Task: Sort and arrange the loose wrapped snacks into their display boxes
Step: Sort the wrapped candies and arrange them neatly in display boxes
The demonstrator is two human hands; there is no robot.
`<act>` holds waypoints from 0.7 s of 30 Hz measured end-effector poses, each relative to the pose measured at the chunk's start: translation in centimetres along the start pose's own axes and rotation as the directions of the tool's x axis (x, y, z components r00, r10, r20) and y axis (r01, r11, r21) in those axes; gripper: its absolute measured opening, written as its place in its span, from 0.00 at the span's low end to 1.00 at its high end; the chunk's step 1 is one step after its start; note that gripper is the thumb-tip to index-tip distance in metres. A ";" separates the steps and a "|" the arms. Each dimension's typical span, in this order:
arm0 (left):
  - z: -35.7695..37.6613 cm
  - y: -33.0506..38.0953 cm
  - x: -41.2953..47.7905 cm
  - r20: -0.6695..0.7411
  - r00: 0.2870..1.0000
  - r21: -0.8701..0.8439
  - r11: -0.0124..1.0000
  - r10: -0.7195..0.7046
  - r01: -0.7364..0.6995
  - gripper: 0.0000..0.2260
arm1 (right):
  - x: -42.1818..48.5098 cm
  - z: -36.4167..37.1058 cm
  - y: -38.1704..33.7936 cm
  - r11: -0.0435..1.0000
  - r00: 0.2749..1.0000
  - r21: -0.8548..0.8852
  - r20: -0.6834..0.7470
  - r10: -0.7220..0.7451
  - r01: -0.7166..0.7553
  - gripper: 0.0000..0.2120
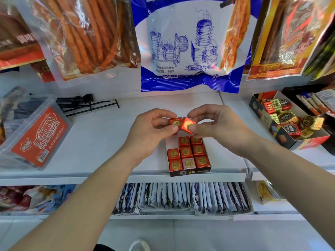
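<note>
White shelf (108,138) carries a small dark display box (189,172) of red foil cubes, gold seals up, with a gap at its back-left corner. I judge each loose cube should go in seal-up and square to its neighbours, one at a time, filling that gap first. Just above the box's far end, my left hand (154,127) pinches one red cube (175,122) and my right hand (217,124) pinches another (187,124), the two cubes touching.

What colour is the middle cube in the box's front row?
Pale pink cube with a gold seal; head view.
</note>
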State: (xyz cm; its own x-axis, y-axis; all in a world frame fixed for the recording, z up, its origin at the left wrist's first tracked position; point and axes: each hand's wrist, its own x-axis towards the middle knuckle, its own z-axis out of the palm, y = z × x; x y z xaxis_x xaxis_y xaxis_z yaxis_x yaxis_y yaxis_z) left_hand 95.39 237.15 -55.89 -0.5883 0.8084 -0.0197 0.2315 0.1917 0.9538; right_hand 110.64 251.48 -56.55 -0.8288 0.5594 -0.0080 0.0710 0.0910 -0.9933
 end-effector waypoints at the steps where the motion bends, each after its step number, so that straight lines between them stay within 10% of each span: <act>1: 0.1 0.0 0.0 -0.002 1.000 -0.005 1.000 -0.001 0.001 0.13 | 0.0 0.1 -0.1 1.000 1.000 0.013 -0.010 -0.001 0.002 0.13; 21: -0.1 0.2 0.0 0.052 0.999 0.015 1.000 -0.017 0.016 0.14 | 0.8 1.1 -0.4 0.981 0.997 -0.193 -0.070 -0.045 0.031 0.16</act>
State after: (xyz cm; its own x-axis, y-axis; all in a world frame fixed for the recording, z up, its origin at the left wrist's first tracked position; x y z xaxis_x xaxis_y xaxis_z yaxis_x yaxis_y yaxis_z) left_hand 95.37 237.09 -55.72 -0.5514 0.8326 -0.0515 0.2333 0.2131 0.9488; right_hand 109.36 251.02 -56.33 -0.7906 0.6107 0.0452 0.1511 0.2661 -0.9520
